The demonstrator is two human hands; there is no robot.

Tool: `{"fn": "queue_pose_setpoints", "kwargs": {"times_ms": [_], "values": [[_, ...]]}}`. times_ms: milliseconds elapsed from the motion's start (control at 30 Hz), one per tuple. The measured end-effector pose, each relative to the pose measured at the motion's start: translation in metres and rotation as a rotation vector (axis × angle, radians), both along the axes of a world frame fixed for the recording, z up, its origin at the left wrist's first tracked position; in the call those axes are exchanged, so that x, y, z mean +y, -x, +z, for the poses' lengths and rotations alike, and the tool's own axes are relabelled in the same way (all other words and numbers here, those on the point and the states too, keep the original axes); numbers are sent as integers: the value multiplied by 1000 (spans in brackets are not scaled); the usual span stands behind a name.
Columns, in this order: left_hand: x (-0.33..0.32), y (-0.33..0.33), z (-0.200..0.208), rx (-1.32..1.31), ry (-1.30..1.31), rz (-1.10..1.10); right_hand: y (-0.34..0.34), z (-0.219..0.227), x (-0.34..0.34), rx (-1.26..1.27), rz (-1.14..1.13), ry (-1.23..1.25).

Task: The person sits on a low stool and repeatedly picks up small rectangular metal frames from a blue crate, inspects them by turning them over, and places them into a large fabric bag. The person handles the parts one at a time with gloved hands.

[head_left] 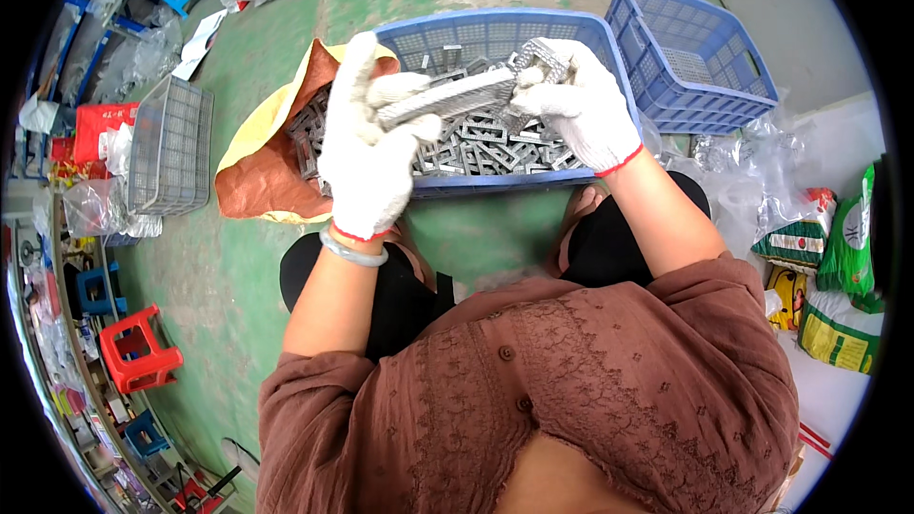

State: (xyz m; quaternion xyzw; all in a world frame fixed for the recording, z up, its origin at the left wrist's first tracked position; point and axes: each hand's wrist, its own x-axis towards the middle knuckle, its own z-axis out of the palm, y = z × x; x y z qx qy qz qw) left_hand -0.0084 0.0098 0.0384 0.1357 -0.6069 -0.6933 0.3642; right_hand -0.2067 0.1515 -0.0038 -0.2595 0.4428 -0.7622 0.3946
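Observation:
My left hand (369, 157), in a white knitted glove, pinches one end of a long grey flat bar (452, 99) between thumb and fingers, its index finger pointing up. The bar slants up to the right, toward my right hand (592, 105). That gloved hand is closed on a grey ridged metal piece (540, 55), which meets the bar's far end. Whether the two are joined I cannot tell. Below both hands, many small grey metal frames (486, 138) lie heaped in a blue plastic crate (533, 17).
Against the crate's left side leans a yellow sack (249, 157) with an orange lining, more metal pieces inside. Another blue crate (709, 100) stands at the right. Farther left are a grey basket (171, 148) and a red stool (140, 350); colourful bags (850, 243) lie at the right.

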Motion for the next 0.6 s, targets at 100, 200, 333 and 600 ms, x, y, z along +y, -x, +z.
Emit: {"fn": "queue_pose_setpoints", "kwargs": {"times_ms": [100,200,333,600], "values": [[-22,-6,3,-81,123,182,15,-9,-2,-146,149,96],[-68,-15,-20,-280,165,467,15,-8,-5,-188,165,140],[-107,-21,-53,-677,393,507,8,9,-7,-167,237,189],[8,11,-2,-526,28,-365,-5,21,-3,-218,162,276]]}}
